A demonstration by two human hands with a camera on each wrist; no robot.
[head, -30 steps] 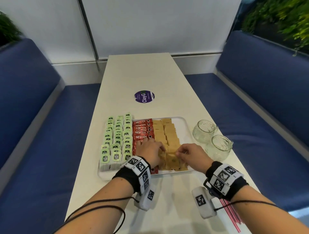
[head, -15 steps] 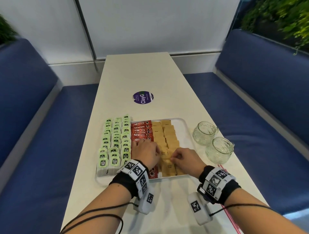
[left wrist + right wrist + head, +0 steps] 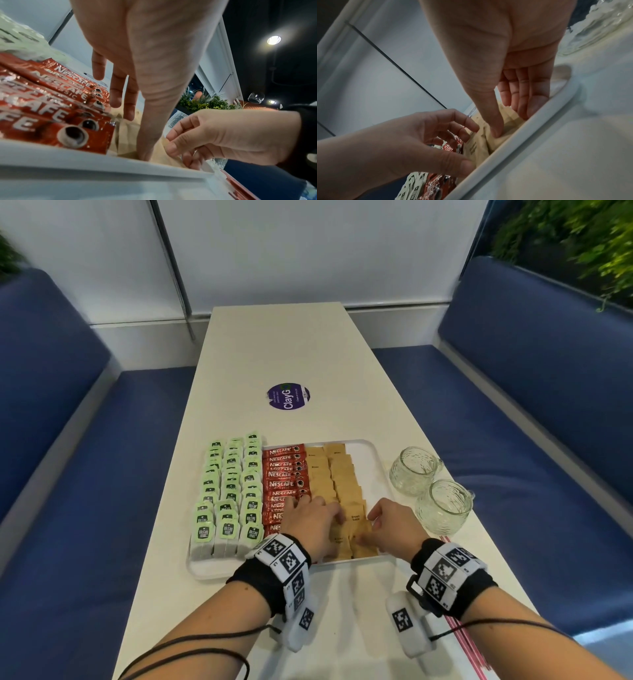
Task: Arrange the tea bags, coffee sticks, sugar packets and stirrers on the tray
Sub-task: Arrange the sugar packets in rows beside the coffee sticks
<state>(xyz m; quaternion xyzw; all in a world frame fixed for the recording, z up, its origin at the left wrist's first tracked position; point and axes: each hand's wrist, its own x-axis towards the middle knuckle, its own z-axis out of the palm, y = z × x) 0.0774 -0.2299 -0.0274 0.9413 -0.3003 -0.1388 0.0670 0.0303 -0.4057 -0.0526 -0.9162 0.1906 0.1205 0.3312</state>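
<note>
Blue bench seats run down both sides of your long white counter (image 3: 274, 354), with a white wall at the far end and green plants at the upper right. On the counter's near half sits the white tray (image 3: 375, 460). Its left part carries three columns of green-tagged tea bags (image 3: 230, 491), the middle a stacked column of red coffee sticks (image 3: 286, 474), and just right of those lie two columns of brown sugar packets (image 3: 337, 477).

Your left hand (image 3: 310, 522) rests over the near end of the coffee sticks and sugar packets, its fingers loosely spread and its thumb pressed down onto a brown packet by the tray's near rim. Your right hand (image 3: 394, 523) is just right of it, fingers curled, thumb and fingertips pinching the edge of a near brown packet; the left wrist view shows that pinch most plainly. The two hands are close together over the near sugar packets.

Right of the tray stand two clear glass jars (image 3: 442, 505), side by side. Red-and-white stirrers (image 3: 469, 648) lie on the counter at the near right, off the tray, partly hidden under your right wrist. A purple round sticker (image 3: 289, 396) sits farther up the counter.
</note>
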